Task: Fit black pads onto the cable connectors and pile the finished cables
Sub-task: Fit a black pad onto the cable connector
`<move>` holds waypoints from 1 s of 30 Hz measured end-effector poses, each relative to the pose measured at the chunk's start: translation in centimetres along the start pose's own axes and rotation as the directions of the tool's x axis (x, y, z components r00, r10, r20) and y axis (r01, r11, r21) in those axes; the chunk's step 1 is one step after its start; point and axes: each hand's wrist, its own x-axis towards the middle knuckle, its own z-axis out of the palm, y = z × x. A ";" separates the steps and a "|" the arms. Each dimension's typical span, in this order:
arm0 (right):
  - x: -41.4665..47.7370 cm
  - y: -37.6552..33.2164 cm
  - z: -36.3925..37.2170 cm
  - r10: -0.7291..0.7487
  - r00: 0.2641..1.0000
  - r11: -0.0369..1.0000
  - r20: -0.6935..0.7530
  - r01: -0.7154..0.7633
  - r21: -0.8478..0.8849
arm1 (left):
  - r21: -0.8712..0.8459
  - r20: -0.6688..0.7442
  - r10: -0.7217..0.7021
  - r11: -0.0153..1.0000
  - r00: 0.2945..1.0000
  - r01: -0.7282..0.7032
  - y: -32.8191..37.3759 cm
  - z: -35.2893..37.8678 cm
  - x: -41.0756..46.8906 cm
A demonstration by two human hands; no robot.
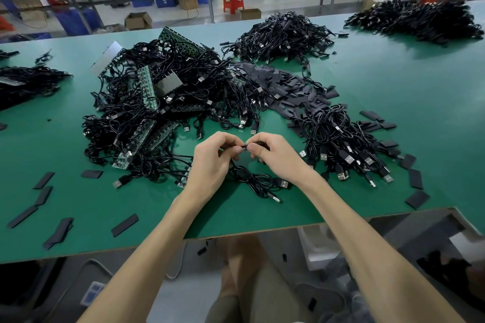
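— Left hand [212,156]?
— Curled, thumb and forefinger pinching a black cable [252,178] close to its end, just above the green table [393,81].
— Right hand [273,155]?
— Curled too, fingertips nipping a small black piece [244,148] hard against the left fingertips. Cannot tell whether pad or connector: too small, half hidden.
— Rest of that cable?
— Hanging from the left fingers down to a loose coil on the table between the wrists. USB plug [283,183] just beside the right wrist, thin barrel plug [276,199] nearer the table edge.
— Pads?
— Heaped as a pad heap [283,84] beyond the hands, in the middle of the table. Also scattered singly: loose pads [43,180] at the near left, others at the near right.
— Cable piles?
— Big tangle [157,110] left of the hands, mixed with green circuit boards [145,84]. Right-hand pile [338,144] just beside the right hand, plugs fanned toward the near edge. Far pile [280,37] behind the pad heap. Corner pile [414,18] well apart, at the far right.
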 end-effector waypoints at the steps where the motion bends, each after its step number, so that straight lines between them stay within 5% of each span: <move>1: 0.0 0.0 0.0 -0.003 1.000 1.000 0.013 0.003 -0.012 | -0.014 -0.004 -0.008 1.000 1.000 0.008 0.0 -0.1 0.0; 15: 0.2 0.8 -0.1 -0.040 0.997 0.995 -0.061 0.045 0.084 | -0.180 0.035 -0.186 0.965 0.982 0.190 -0.4 -0.3 0.5; 30: 0.1 0.8 0.0 -0.039 0.998 0.997 -0.051 0.043 0.071 | -0.161 0.030 -0.150 0.975 0.988 0.153 -0.7 0.0 0.3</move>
